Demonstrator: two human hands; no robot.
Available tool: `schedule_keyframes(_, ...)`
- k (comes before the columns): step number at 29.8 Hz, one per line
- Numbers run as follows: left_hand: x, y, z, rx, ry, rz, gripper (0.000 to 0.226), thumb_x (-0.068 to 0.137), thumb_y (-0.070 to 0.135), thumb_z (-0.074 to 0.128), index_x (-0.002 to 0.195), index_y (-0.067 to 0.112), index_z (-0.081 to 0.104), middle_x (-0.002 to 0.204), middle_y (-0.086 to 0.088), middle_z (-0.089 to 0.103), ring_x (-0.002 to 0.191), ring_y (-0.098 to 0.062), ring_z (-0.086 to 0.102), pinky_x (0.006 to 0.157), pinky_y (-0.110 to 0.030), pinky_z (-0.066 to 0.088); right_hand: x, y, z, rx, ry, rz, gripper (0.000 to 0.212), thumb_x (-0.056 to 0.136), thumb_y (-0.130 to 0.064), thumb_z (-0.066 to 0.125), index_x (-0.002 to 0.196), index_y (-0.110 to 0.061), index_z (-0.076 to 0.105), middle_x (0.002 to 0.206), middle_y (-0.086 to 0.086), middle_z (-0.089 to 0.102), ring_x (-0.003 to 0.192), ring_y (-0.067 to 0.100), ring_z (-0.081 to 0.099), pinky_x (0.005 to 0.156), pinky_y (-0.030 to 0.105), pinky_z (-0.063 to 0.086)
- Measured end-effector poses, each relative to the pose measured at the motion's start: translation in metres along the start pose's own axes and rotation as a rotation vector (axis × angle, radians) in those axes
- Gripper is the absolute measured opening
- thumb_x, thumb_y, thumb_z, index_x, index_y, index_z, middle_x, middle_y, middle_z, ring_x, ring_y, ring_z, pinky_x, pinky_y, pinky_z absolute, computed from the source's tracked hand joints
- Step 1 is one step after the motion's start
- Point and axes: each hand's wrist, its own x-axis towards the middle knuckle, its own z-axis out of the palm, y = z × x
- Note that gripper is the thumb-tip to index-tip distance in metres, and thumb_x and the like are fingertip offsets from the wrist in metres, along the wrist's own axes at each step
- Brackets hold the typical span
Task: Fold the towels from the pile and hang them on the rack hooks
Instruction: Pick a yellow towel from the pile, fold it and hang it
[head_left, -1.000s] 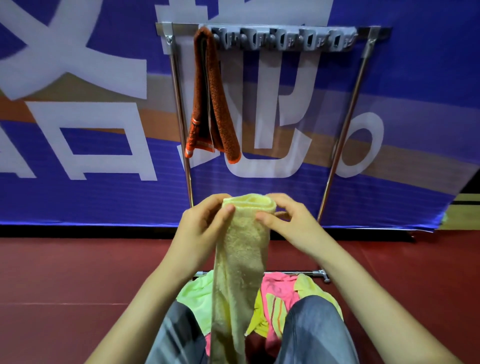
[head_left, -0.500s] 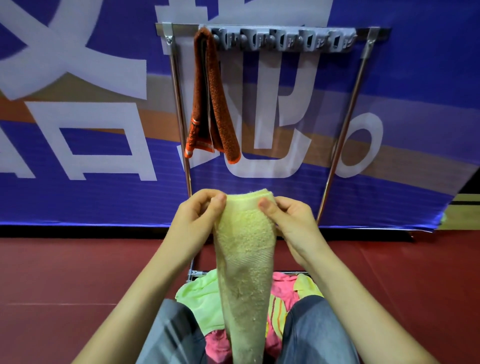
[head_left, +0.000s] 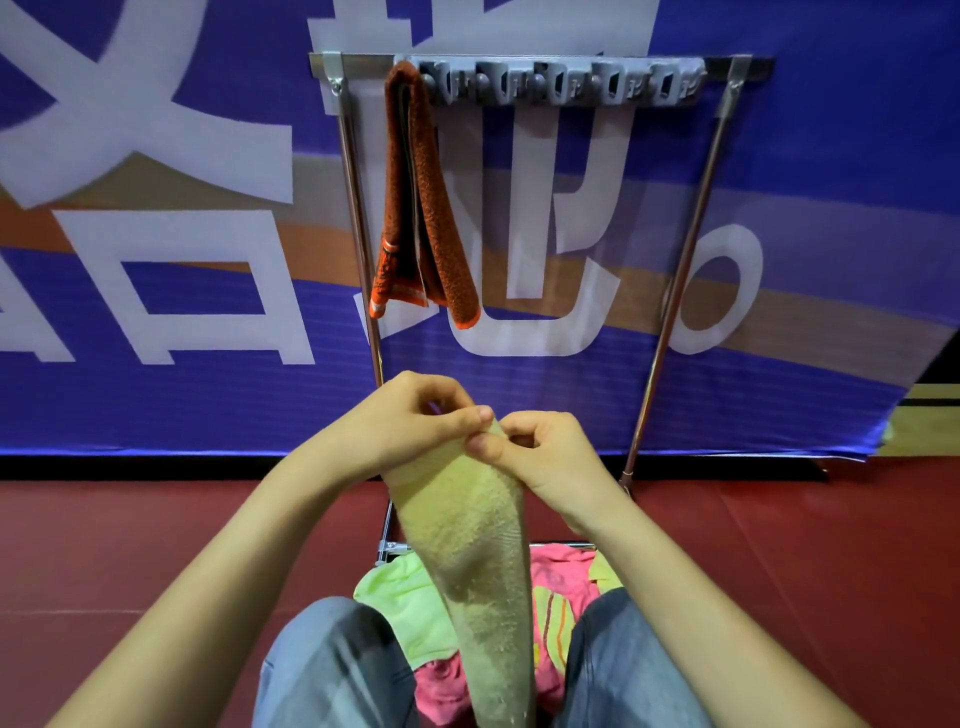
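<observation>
Head: left hand (head_left: 410, 423), right hand (head_left: 548, 460) pinch yellow towel (head_left: 467, 551); orange towel (head_left: 415, 208) on rack (head_left: 571, 83).

A large blue vinyl banner (head_left: 156, 405) with big white characters and a tan-orange band fills the background. Directly below the banner runs a black strip (head_left: 156, 466), then dark red matte flooring (head_left: 130, 545).

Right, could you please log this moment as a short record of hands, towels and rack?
left hand: pinches the yellow towel at its top edge
right hand: pinches the same edge, right beside the left hand
yellow towel: folded into a narrow strip, hanging down
rack: orange towel hangs at the hook strip's left end; other hooks hold nothing
pile: green, pink and striped towels below
</observation>
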Motion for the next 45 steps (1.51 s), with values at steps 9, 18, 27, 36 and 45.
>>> schedule_keyframes(9,0.004,0.000,0.006,0.090,0.126,0.039,0.030,0.091,0.030,0.045,0.083,0.005,0.059,0.067,0.002,0.051,0.062,-0.008,0.045,0.060,-0.022,0.038,-0.003,0.021,0.001,0.185,-0.121,0.138,0.012,0.085,-0.014,0.057,0.075,-0.018,0.062,0.064,-0.011,0.065,0.061,-0.002,0.059,0.063,0.011,0.046)
schedule_keyframes(18,0.013,0.009,-0.040,0.017,0.605,0.151,0.029,0.093,0.024,0.044,0.064,0.023,0.046,0.061,0.009,0.043,0.053,0.004,0.045,0.049,-0.006,0.034,-0.031,0.114,0.000,0.186,-0.376,0.449,0.068,0.049,-0.066,0.073,0.099,-0.021,0.065,0.087,-0.016,0.072,0.086,-0.002,0.064,0.083,0.014,0.048)
schedule_keyframes(27,0.012,-0.024,-0.071,0.231,0.825,0.006,0.029,0.092,0.030,0.046,0.087,0.004,0.059,0.084,-0.007,0.055,0.083,-0.019,0.049,0.070,-0.029,0.034,-0.033,0.125,-0.006,0.103,-0.179,0.406,0.014,0.082,-0.023,0.064,0.072,-0.013,0.060,0.068,-0.011,0.061,0.069,0.002,0.052,0.066,0.013,0.040)
schedule_keyframes(36,0.005,-0.085,-0.033,0.515,0.403,-0.449,0.034,0.091,0.037,0.044,0.085,0.008,0.059,0.097,-0.015,0.063,0.092,-0.032,0.057,0.077,-0.037,0.043,-0.011,0.075,-0.013,0.199,-0.169,0.236,0.014,0.084,-0.019,0.060,0.070,-0.017,0.061,0.058,-0.013,0.063,0.058,-0.001,0.054,0.057,0.014,0.042)
schedule_keyframes(45,0.020,-0.024,0.055,-0.452,0.065,-0.091,0.043,0.096,0.035,0.030,0.080,0.013,0.063,0.077,-0.001,0.062,0.073,-0.008,0.057,0.064,-0.009,0.046,0.010,0.022,-0.021,0.196,-0.279,0.185,0.012,0.086,-0.021,0.058,0.082,-0.016,0.068,0.077,-0.015,0.071,0.081,-0.003,0.061,0.077,0.015,0.049)
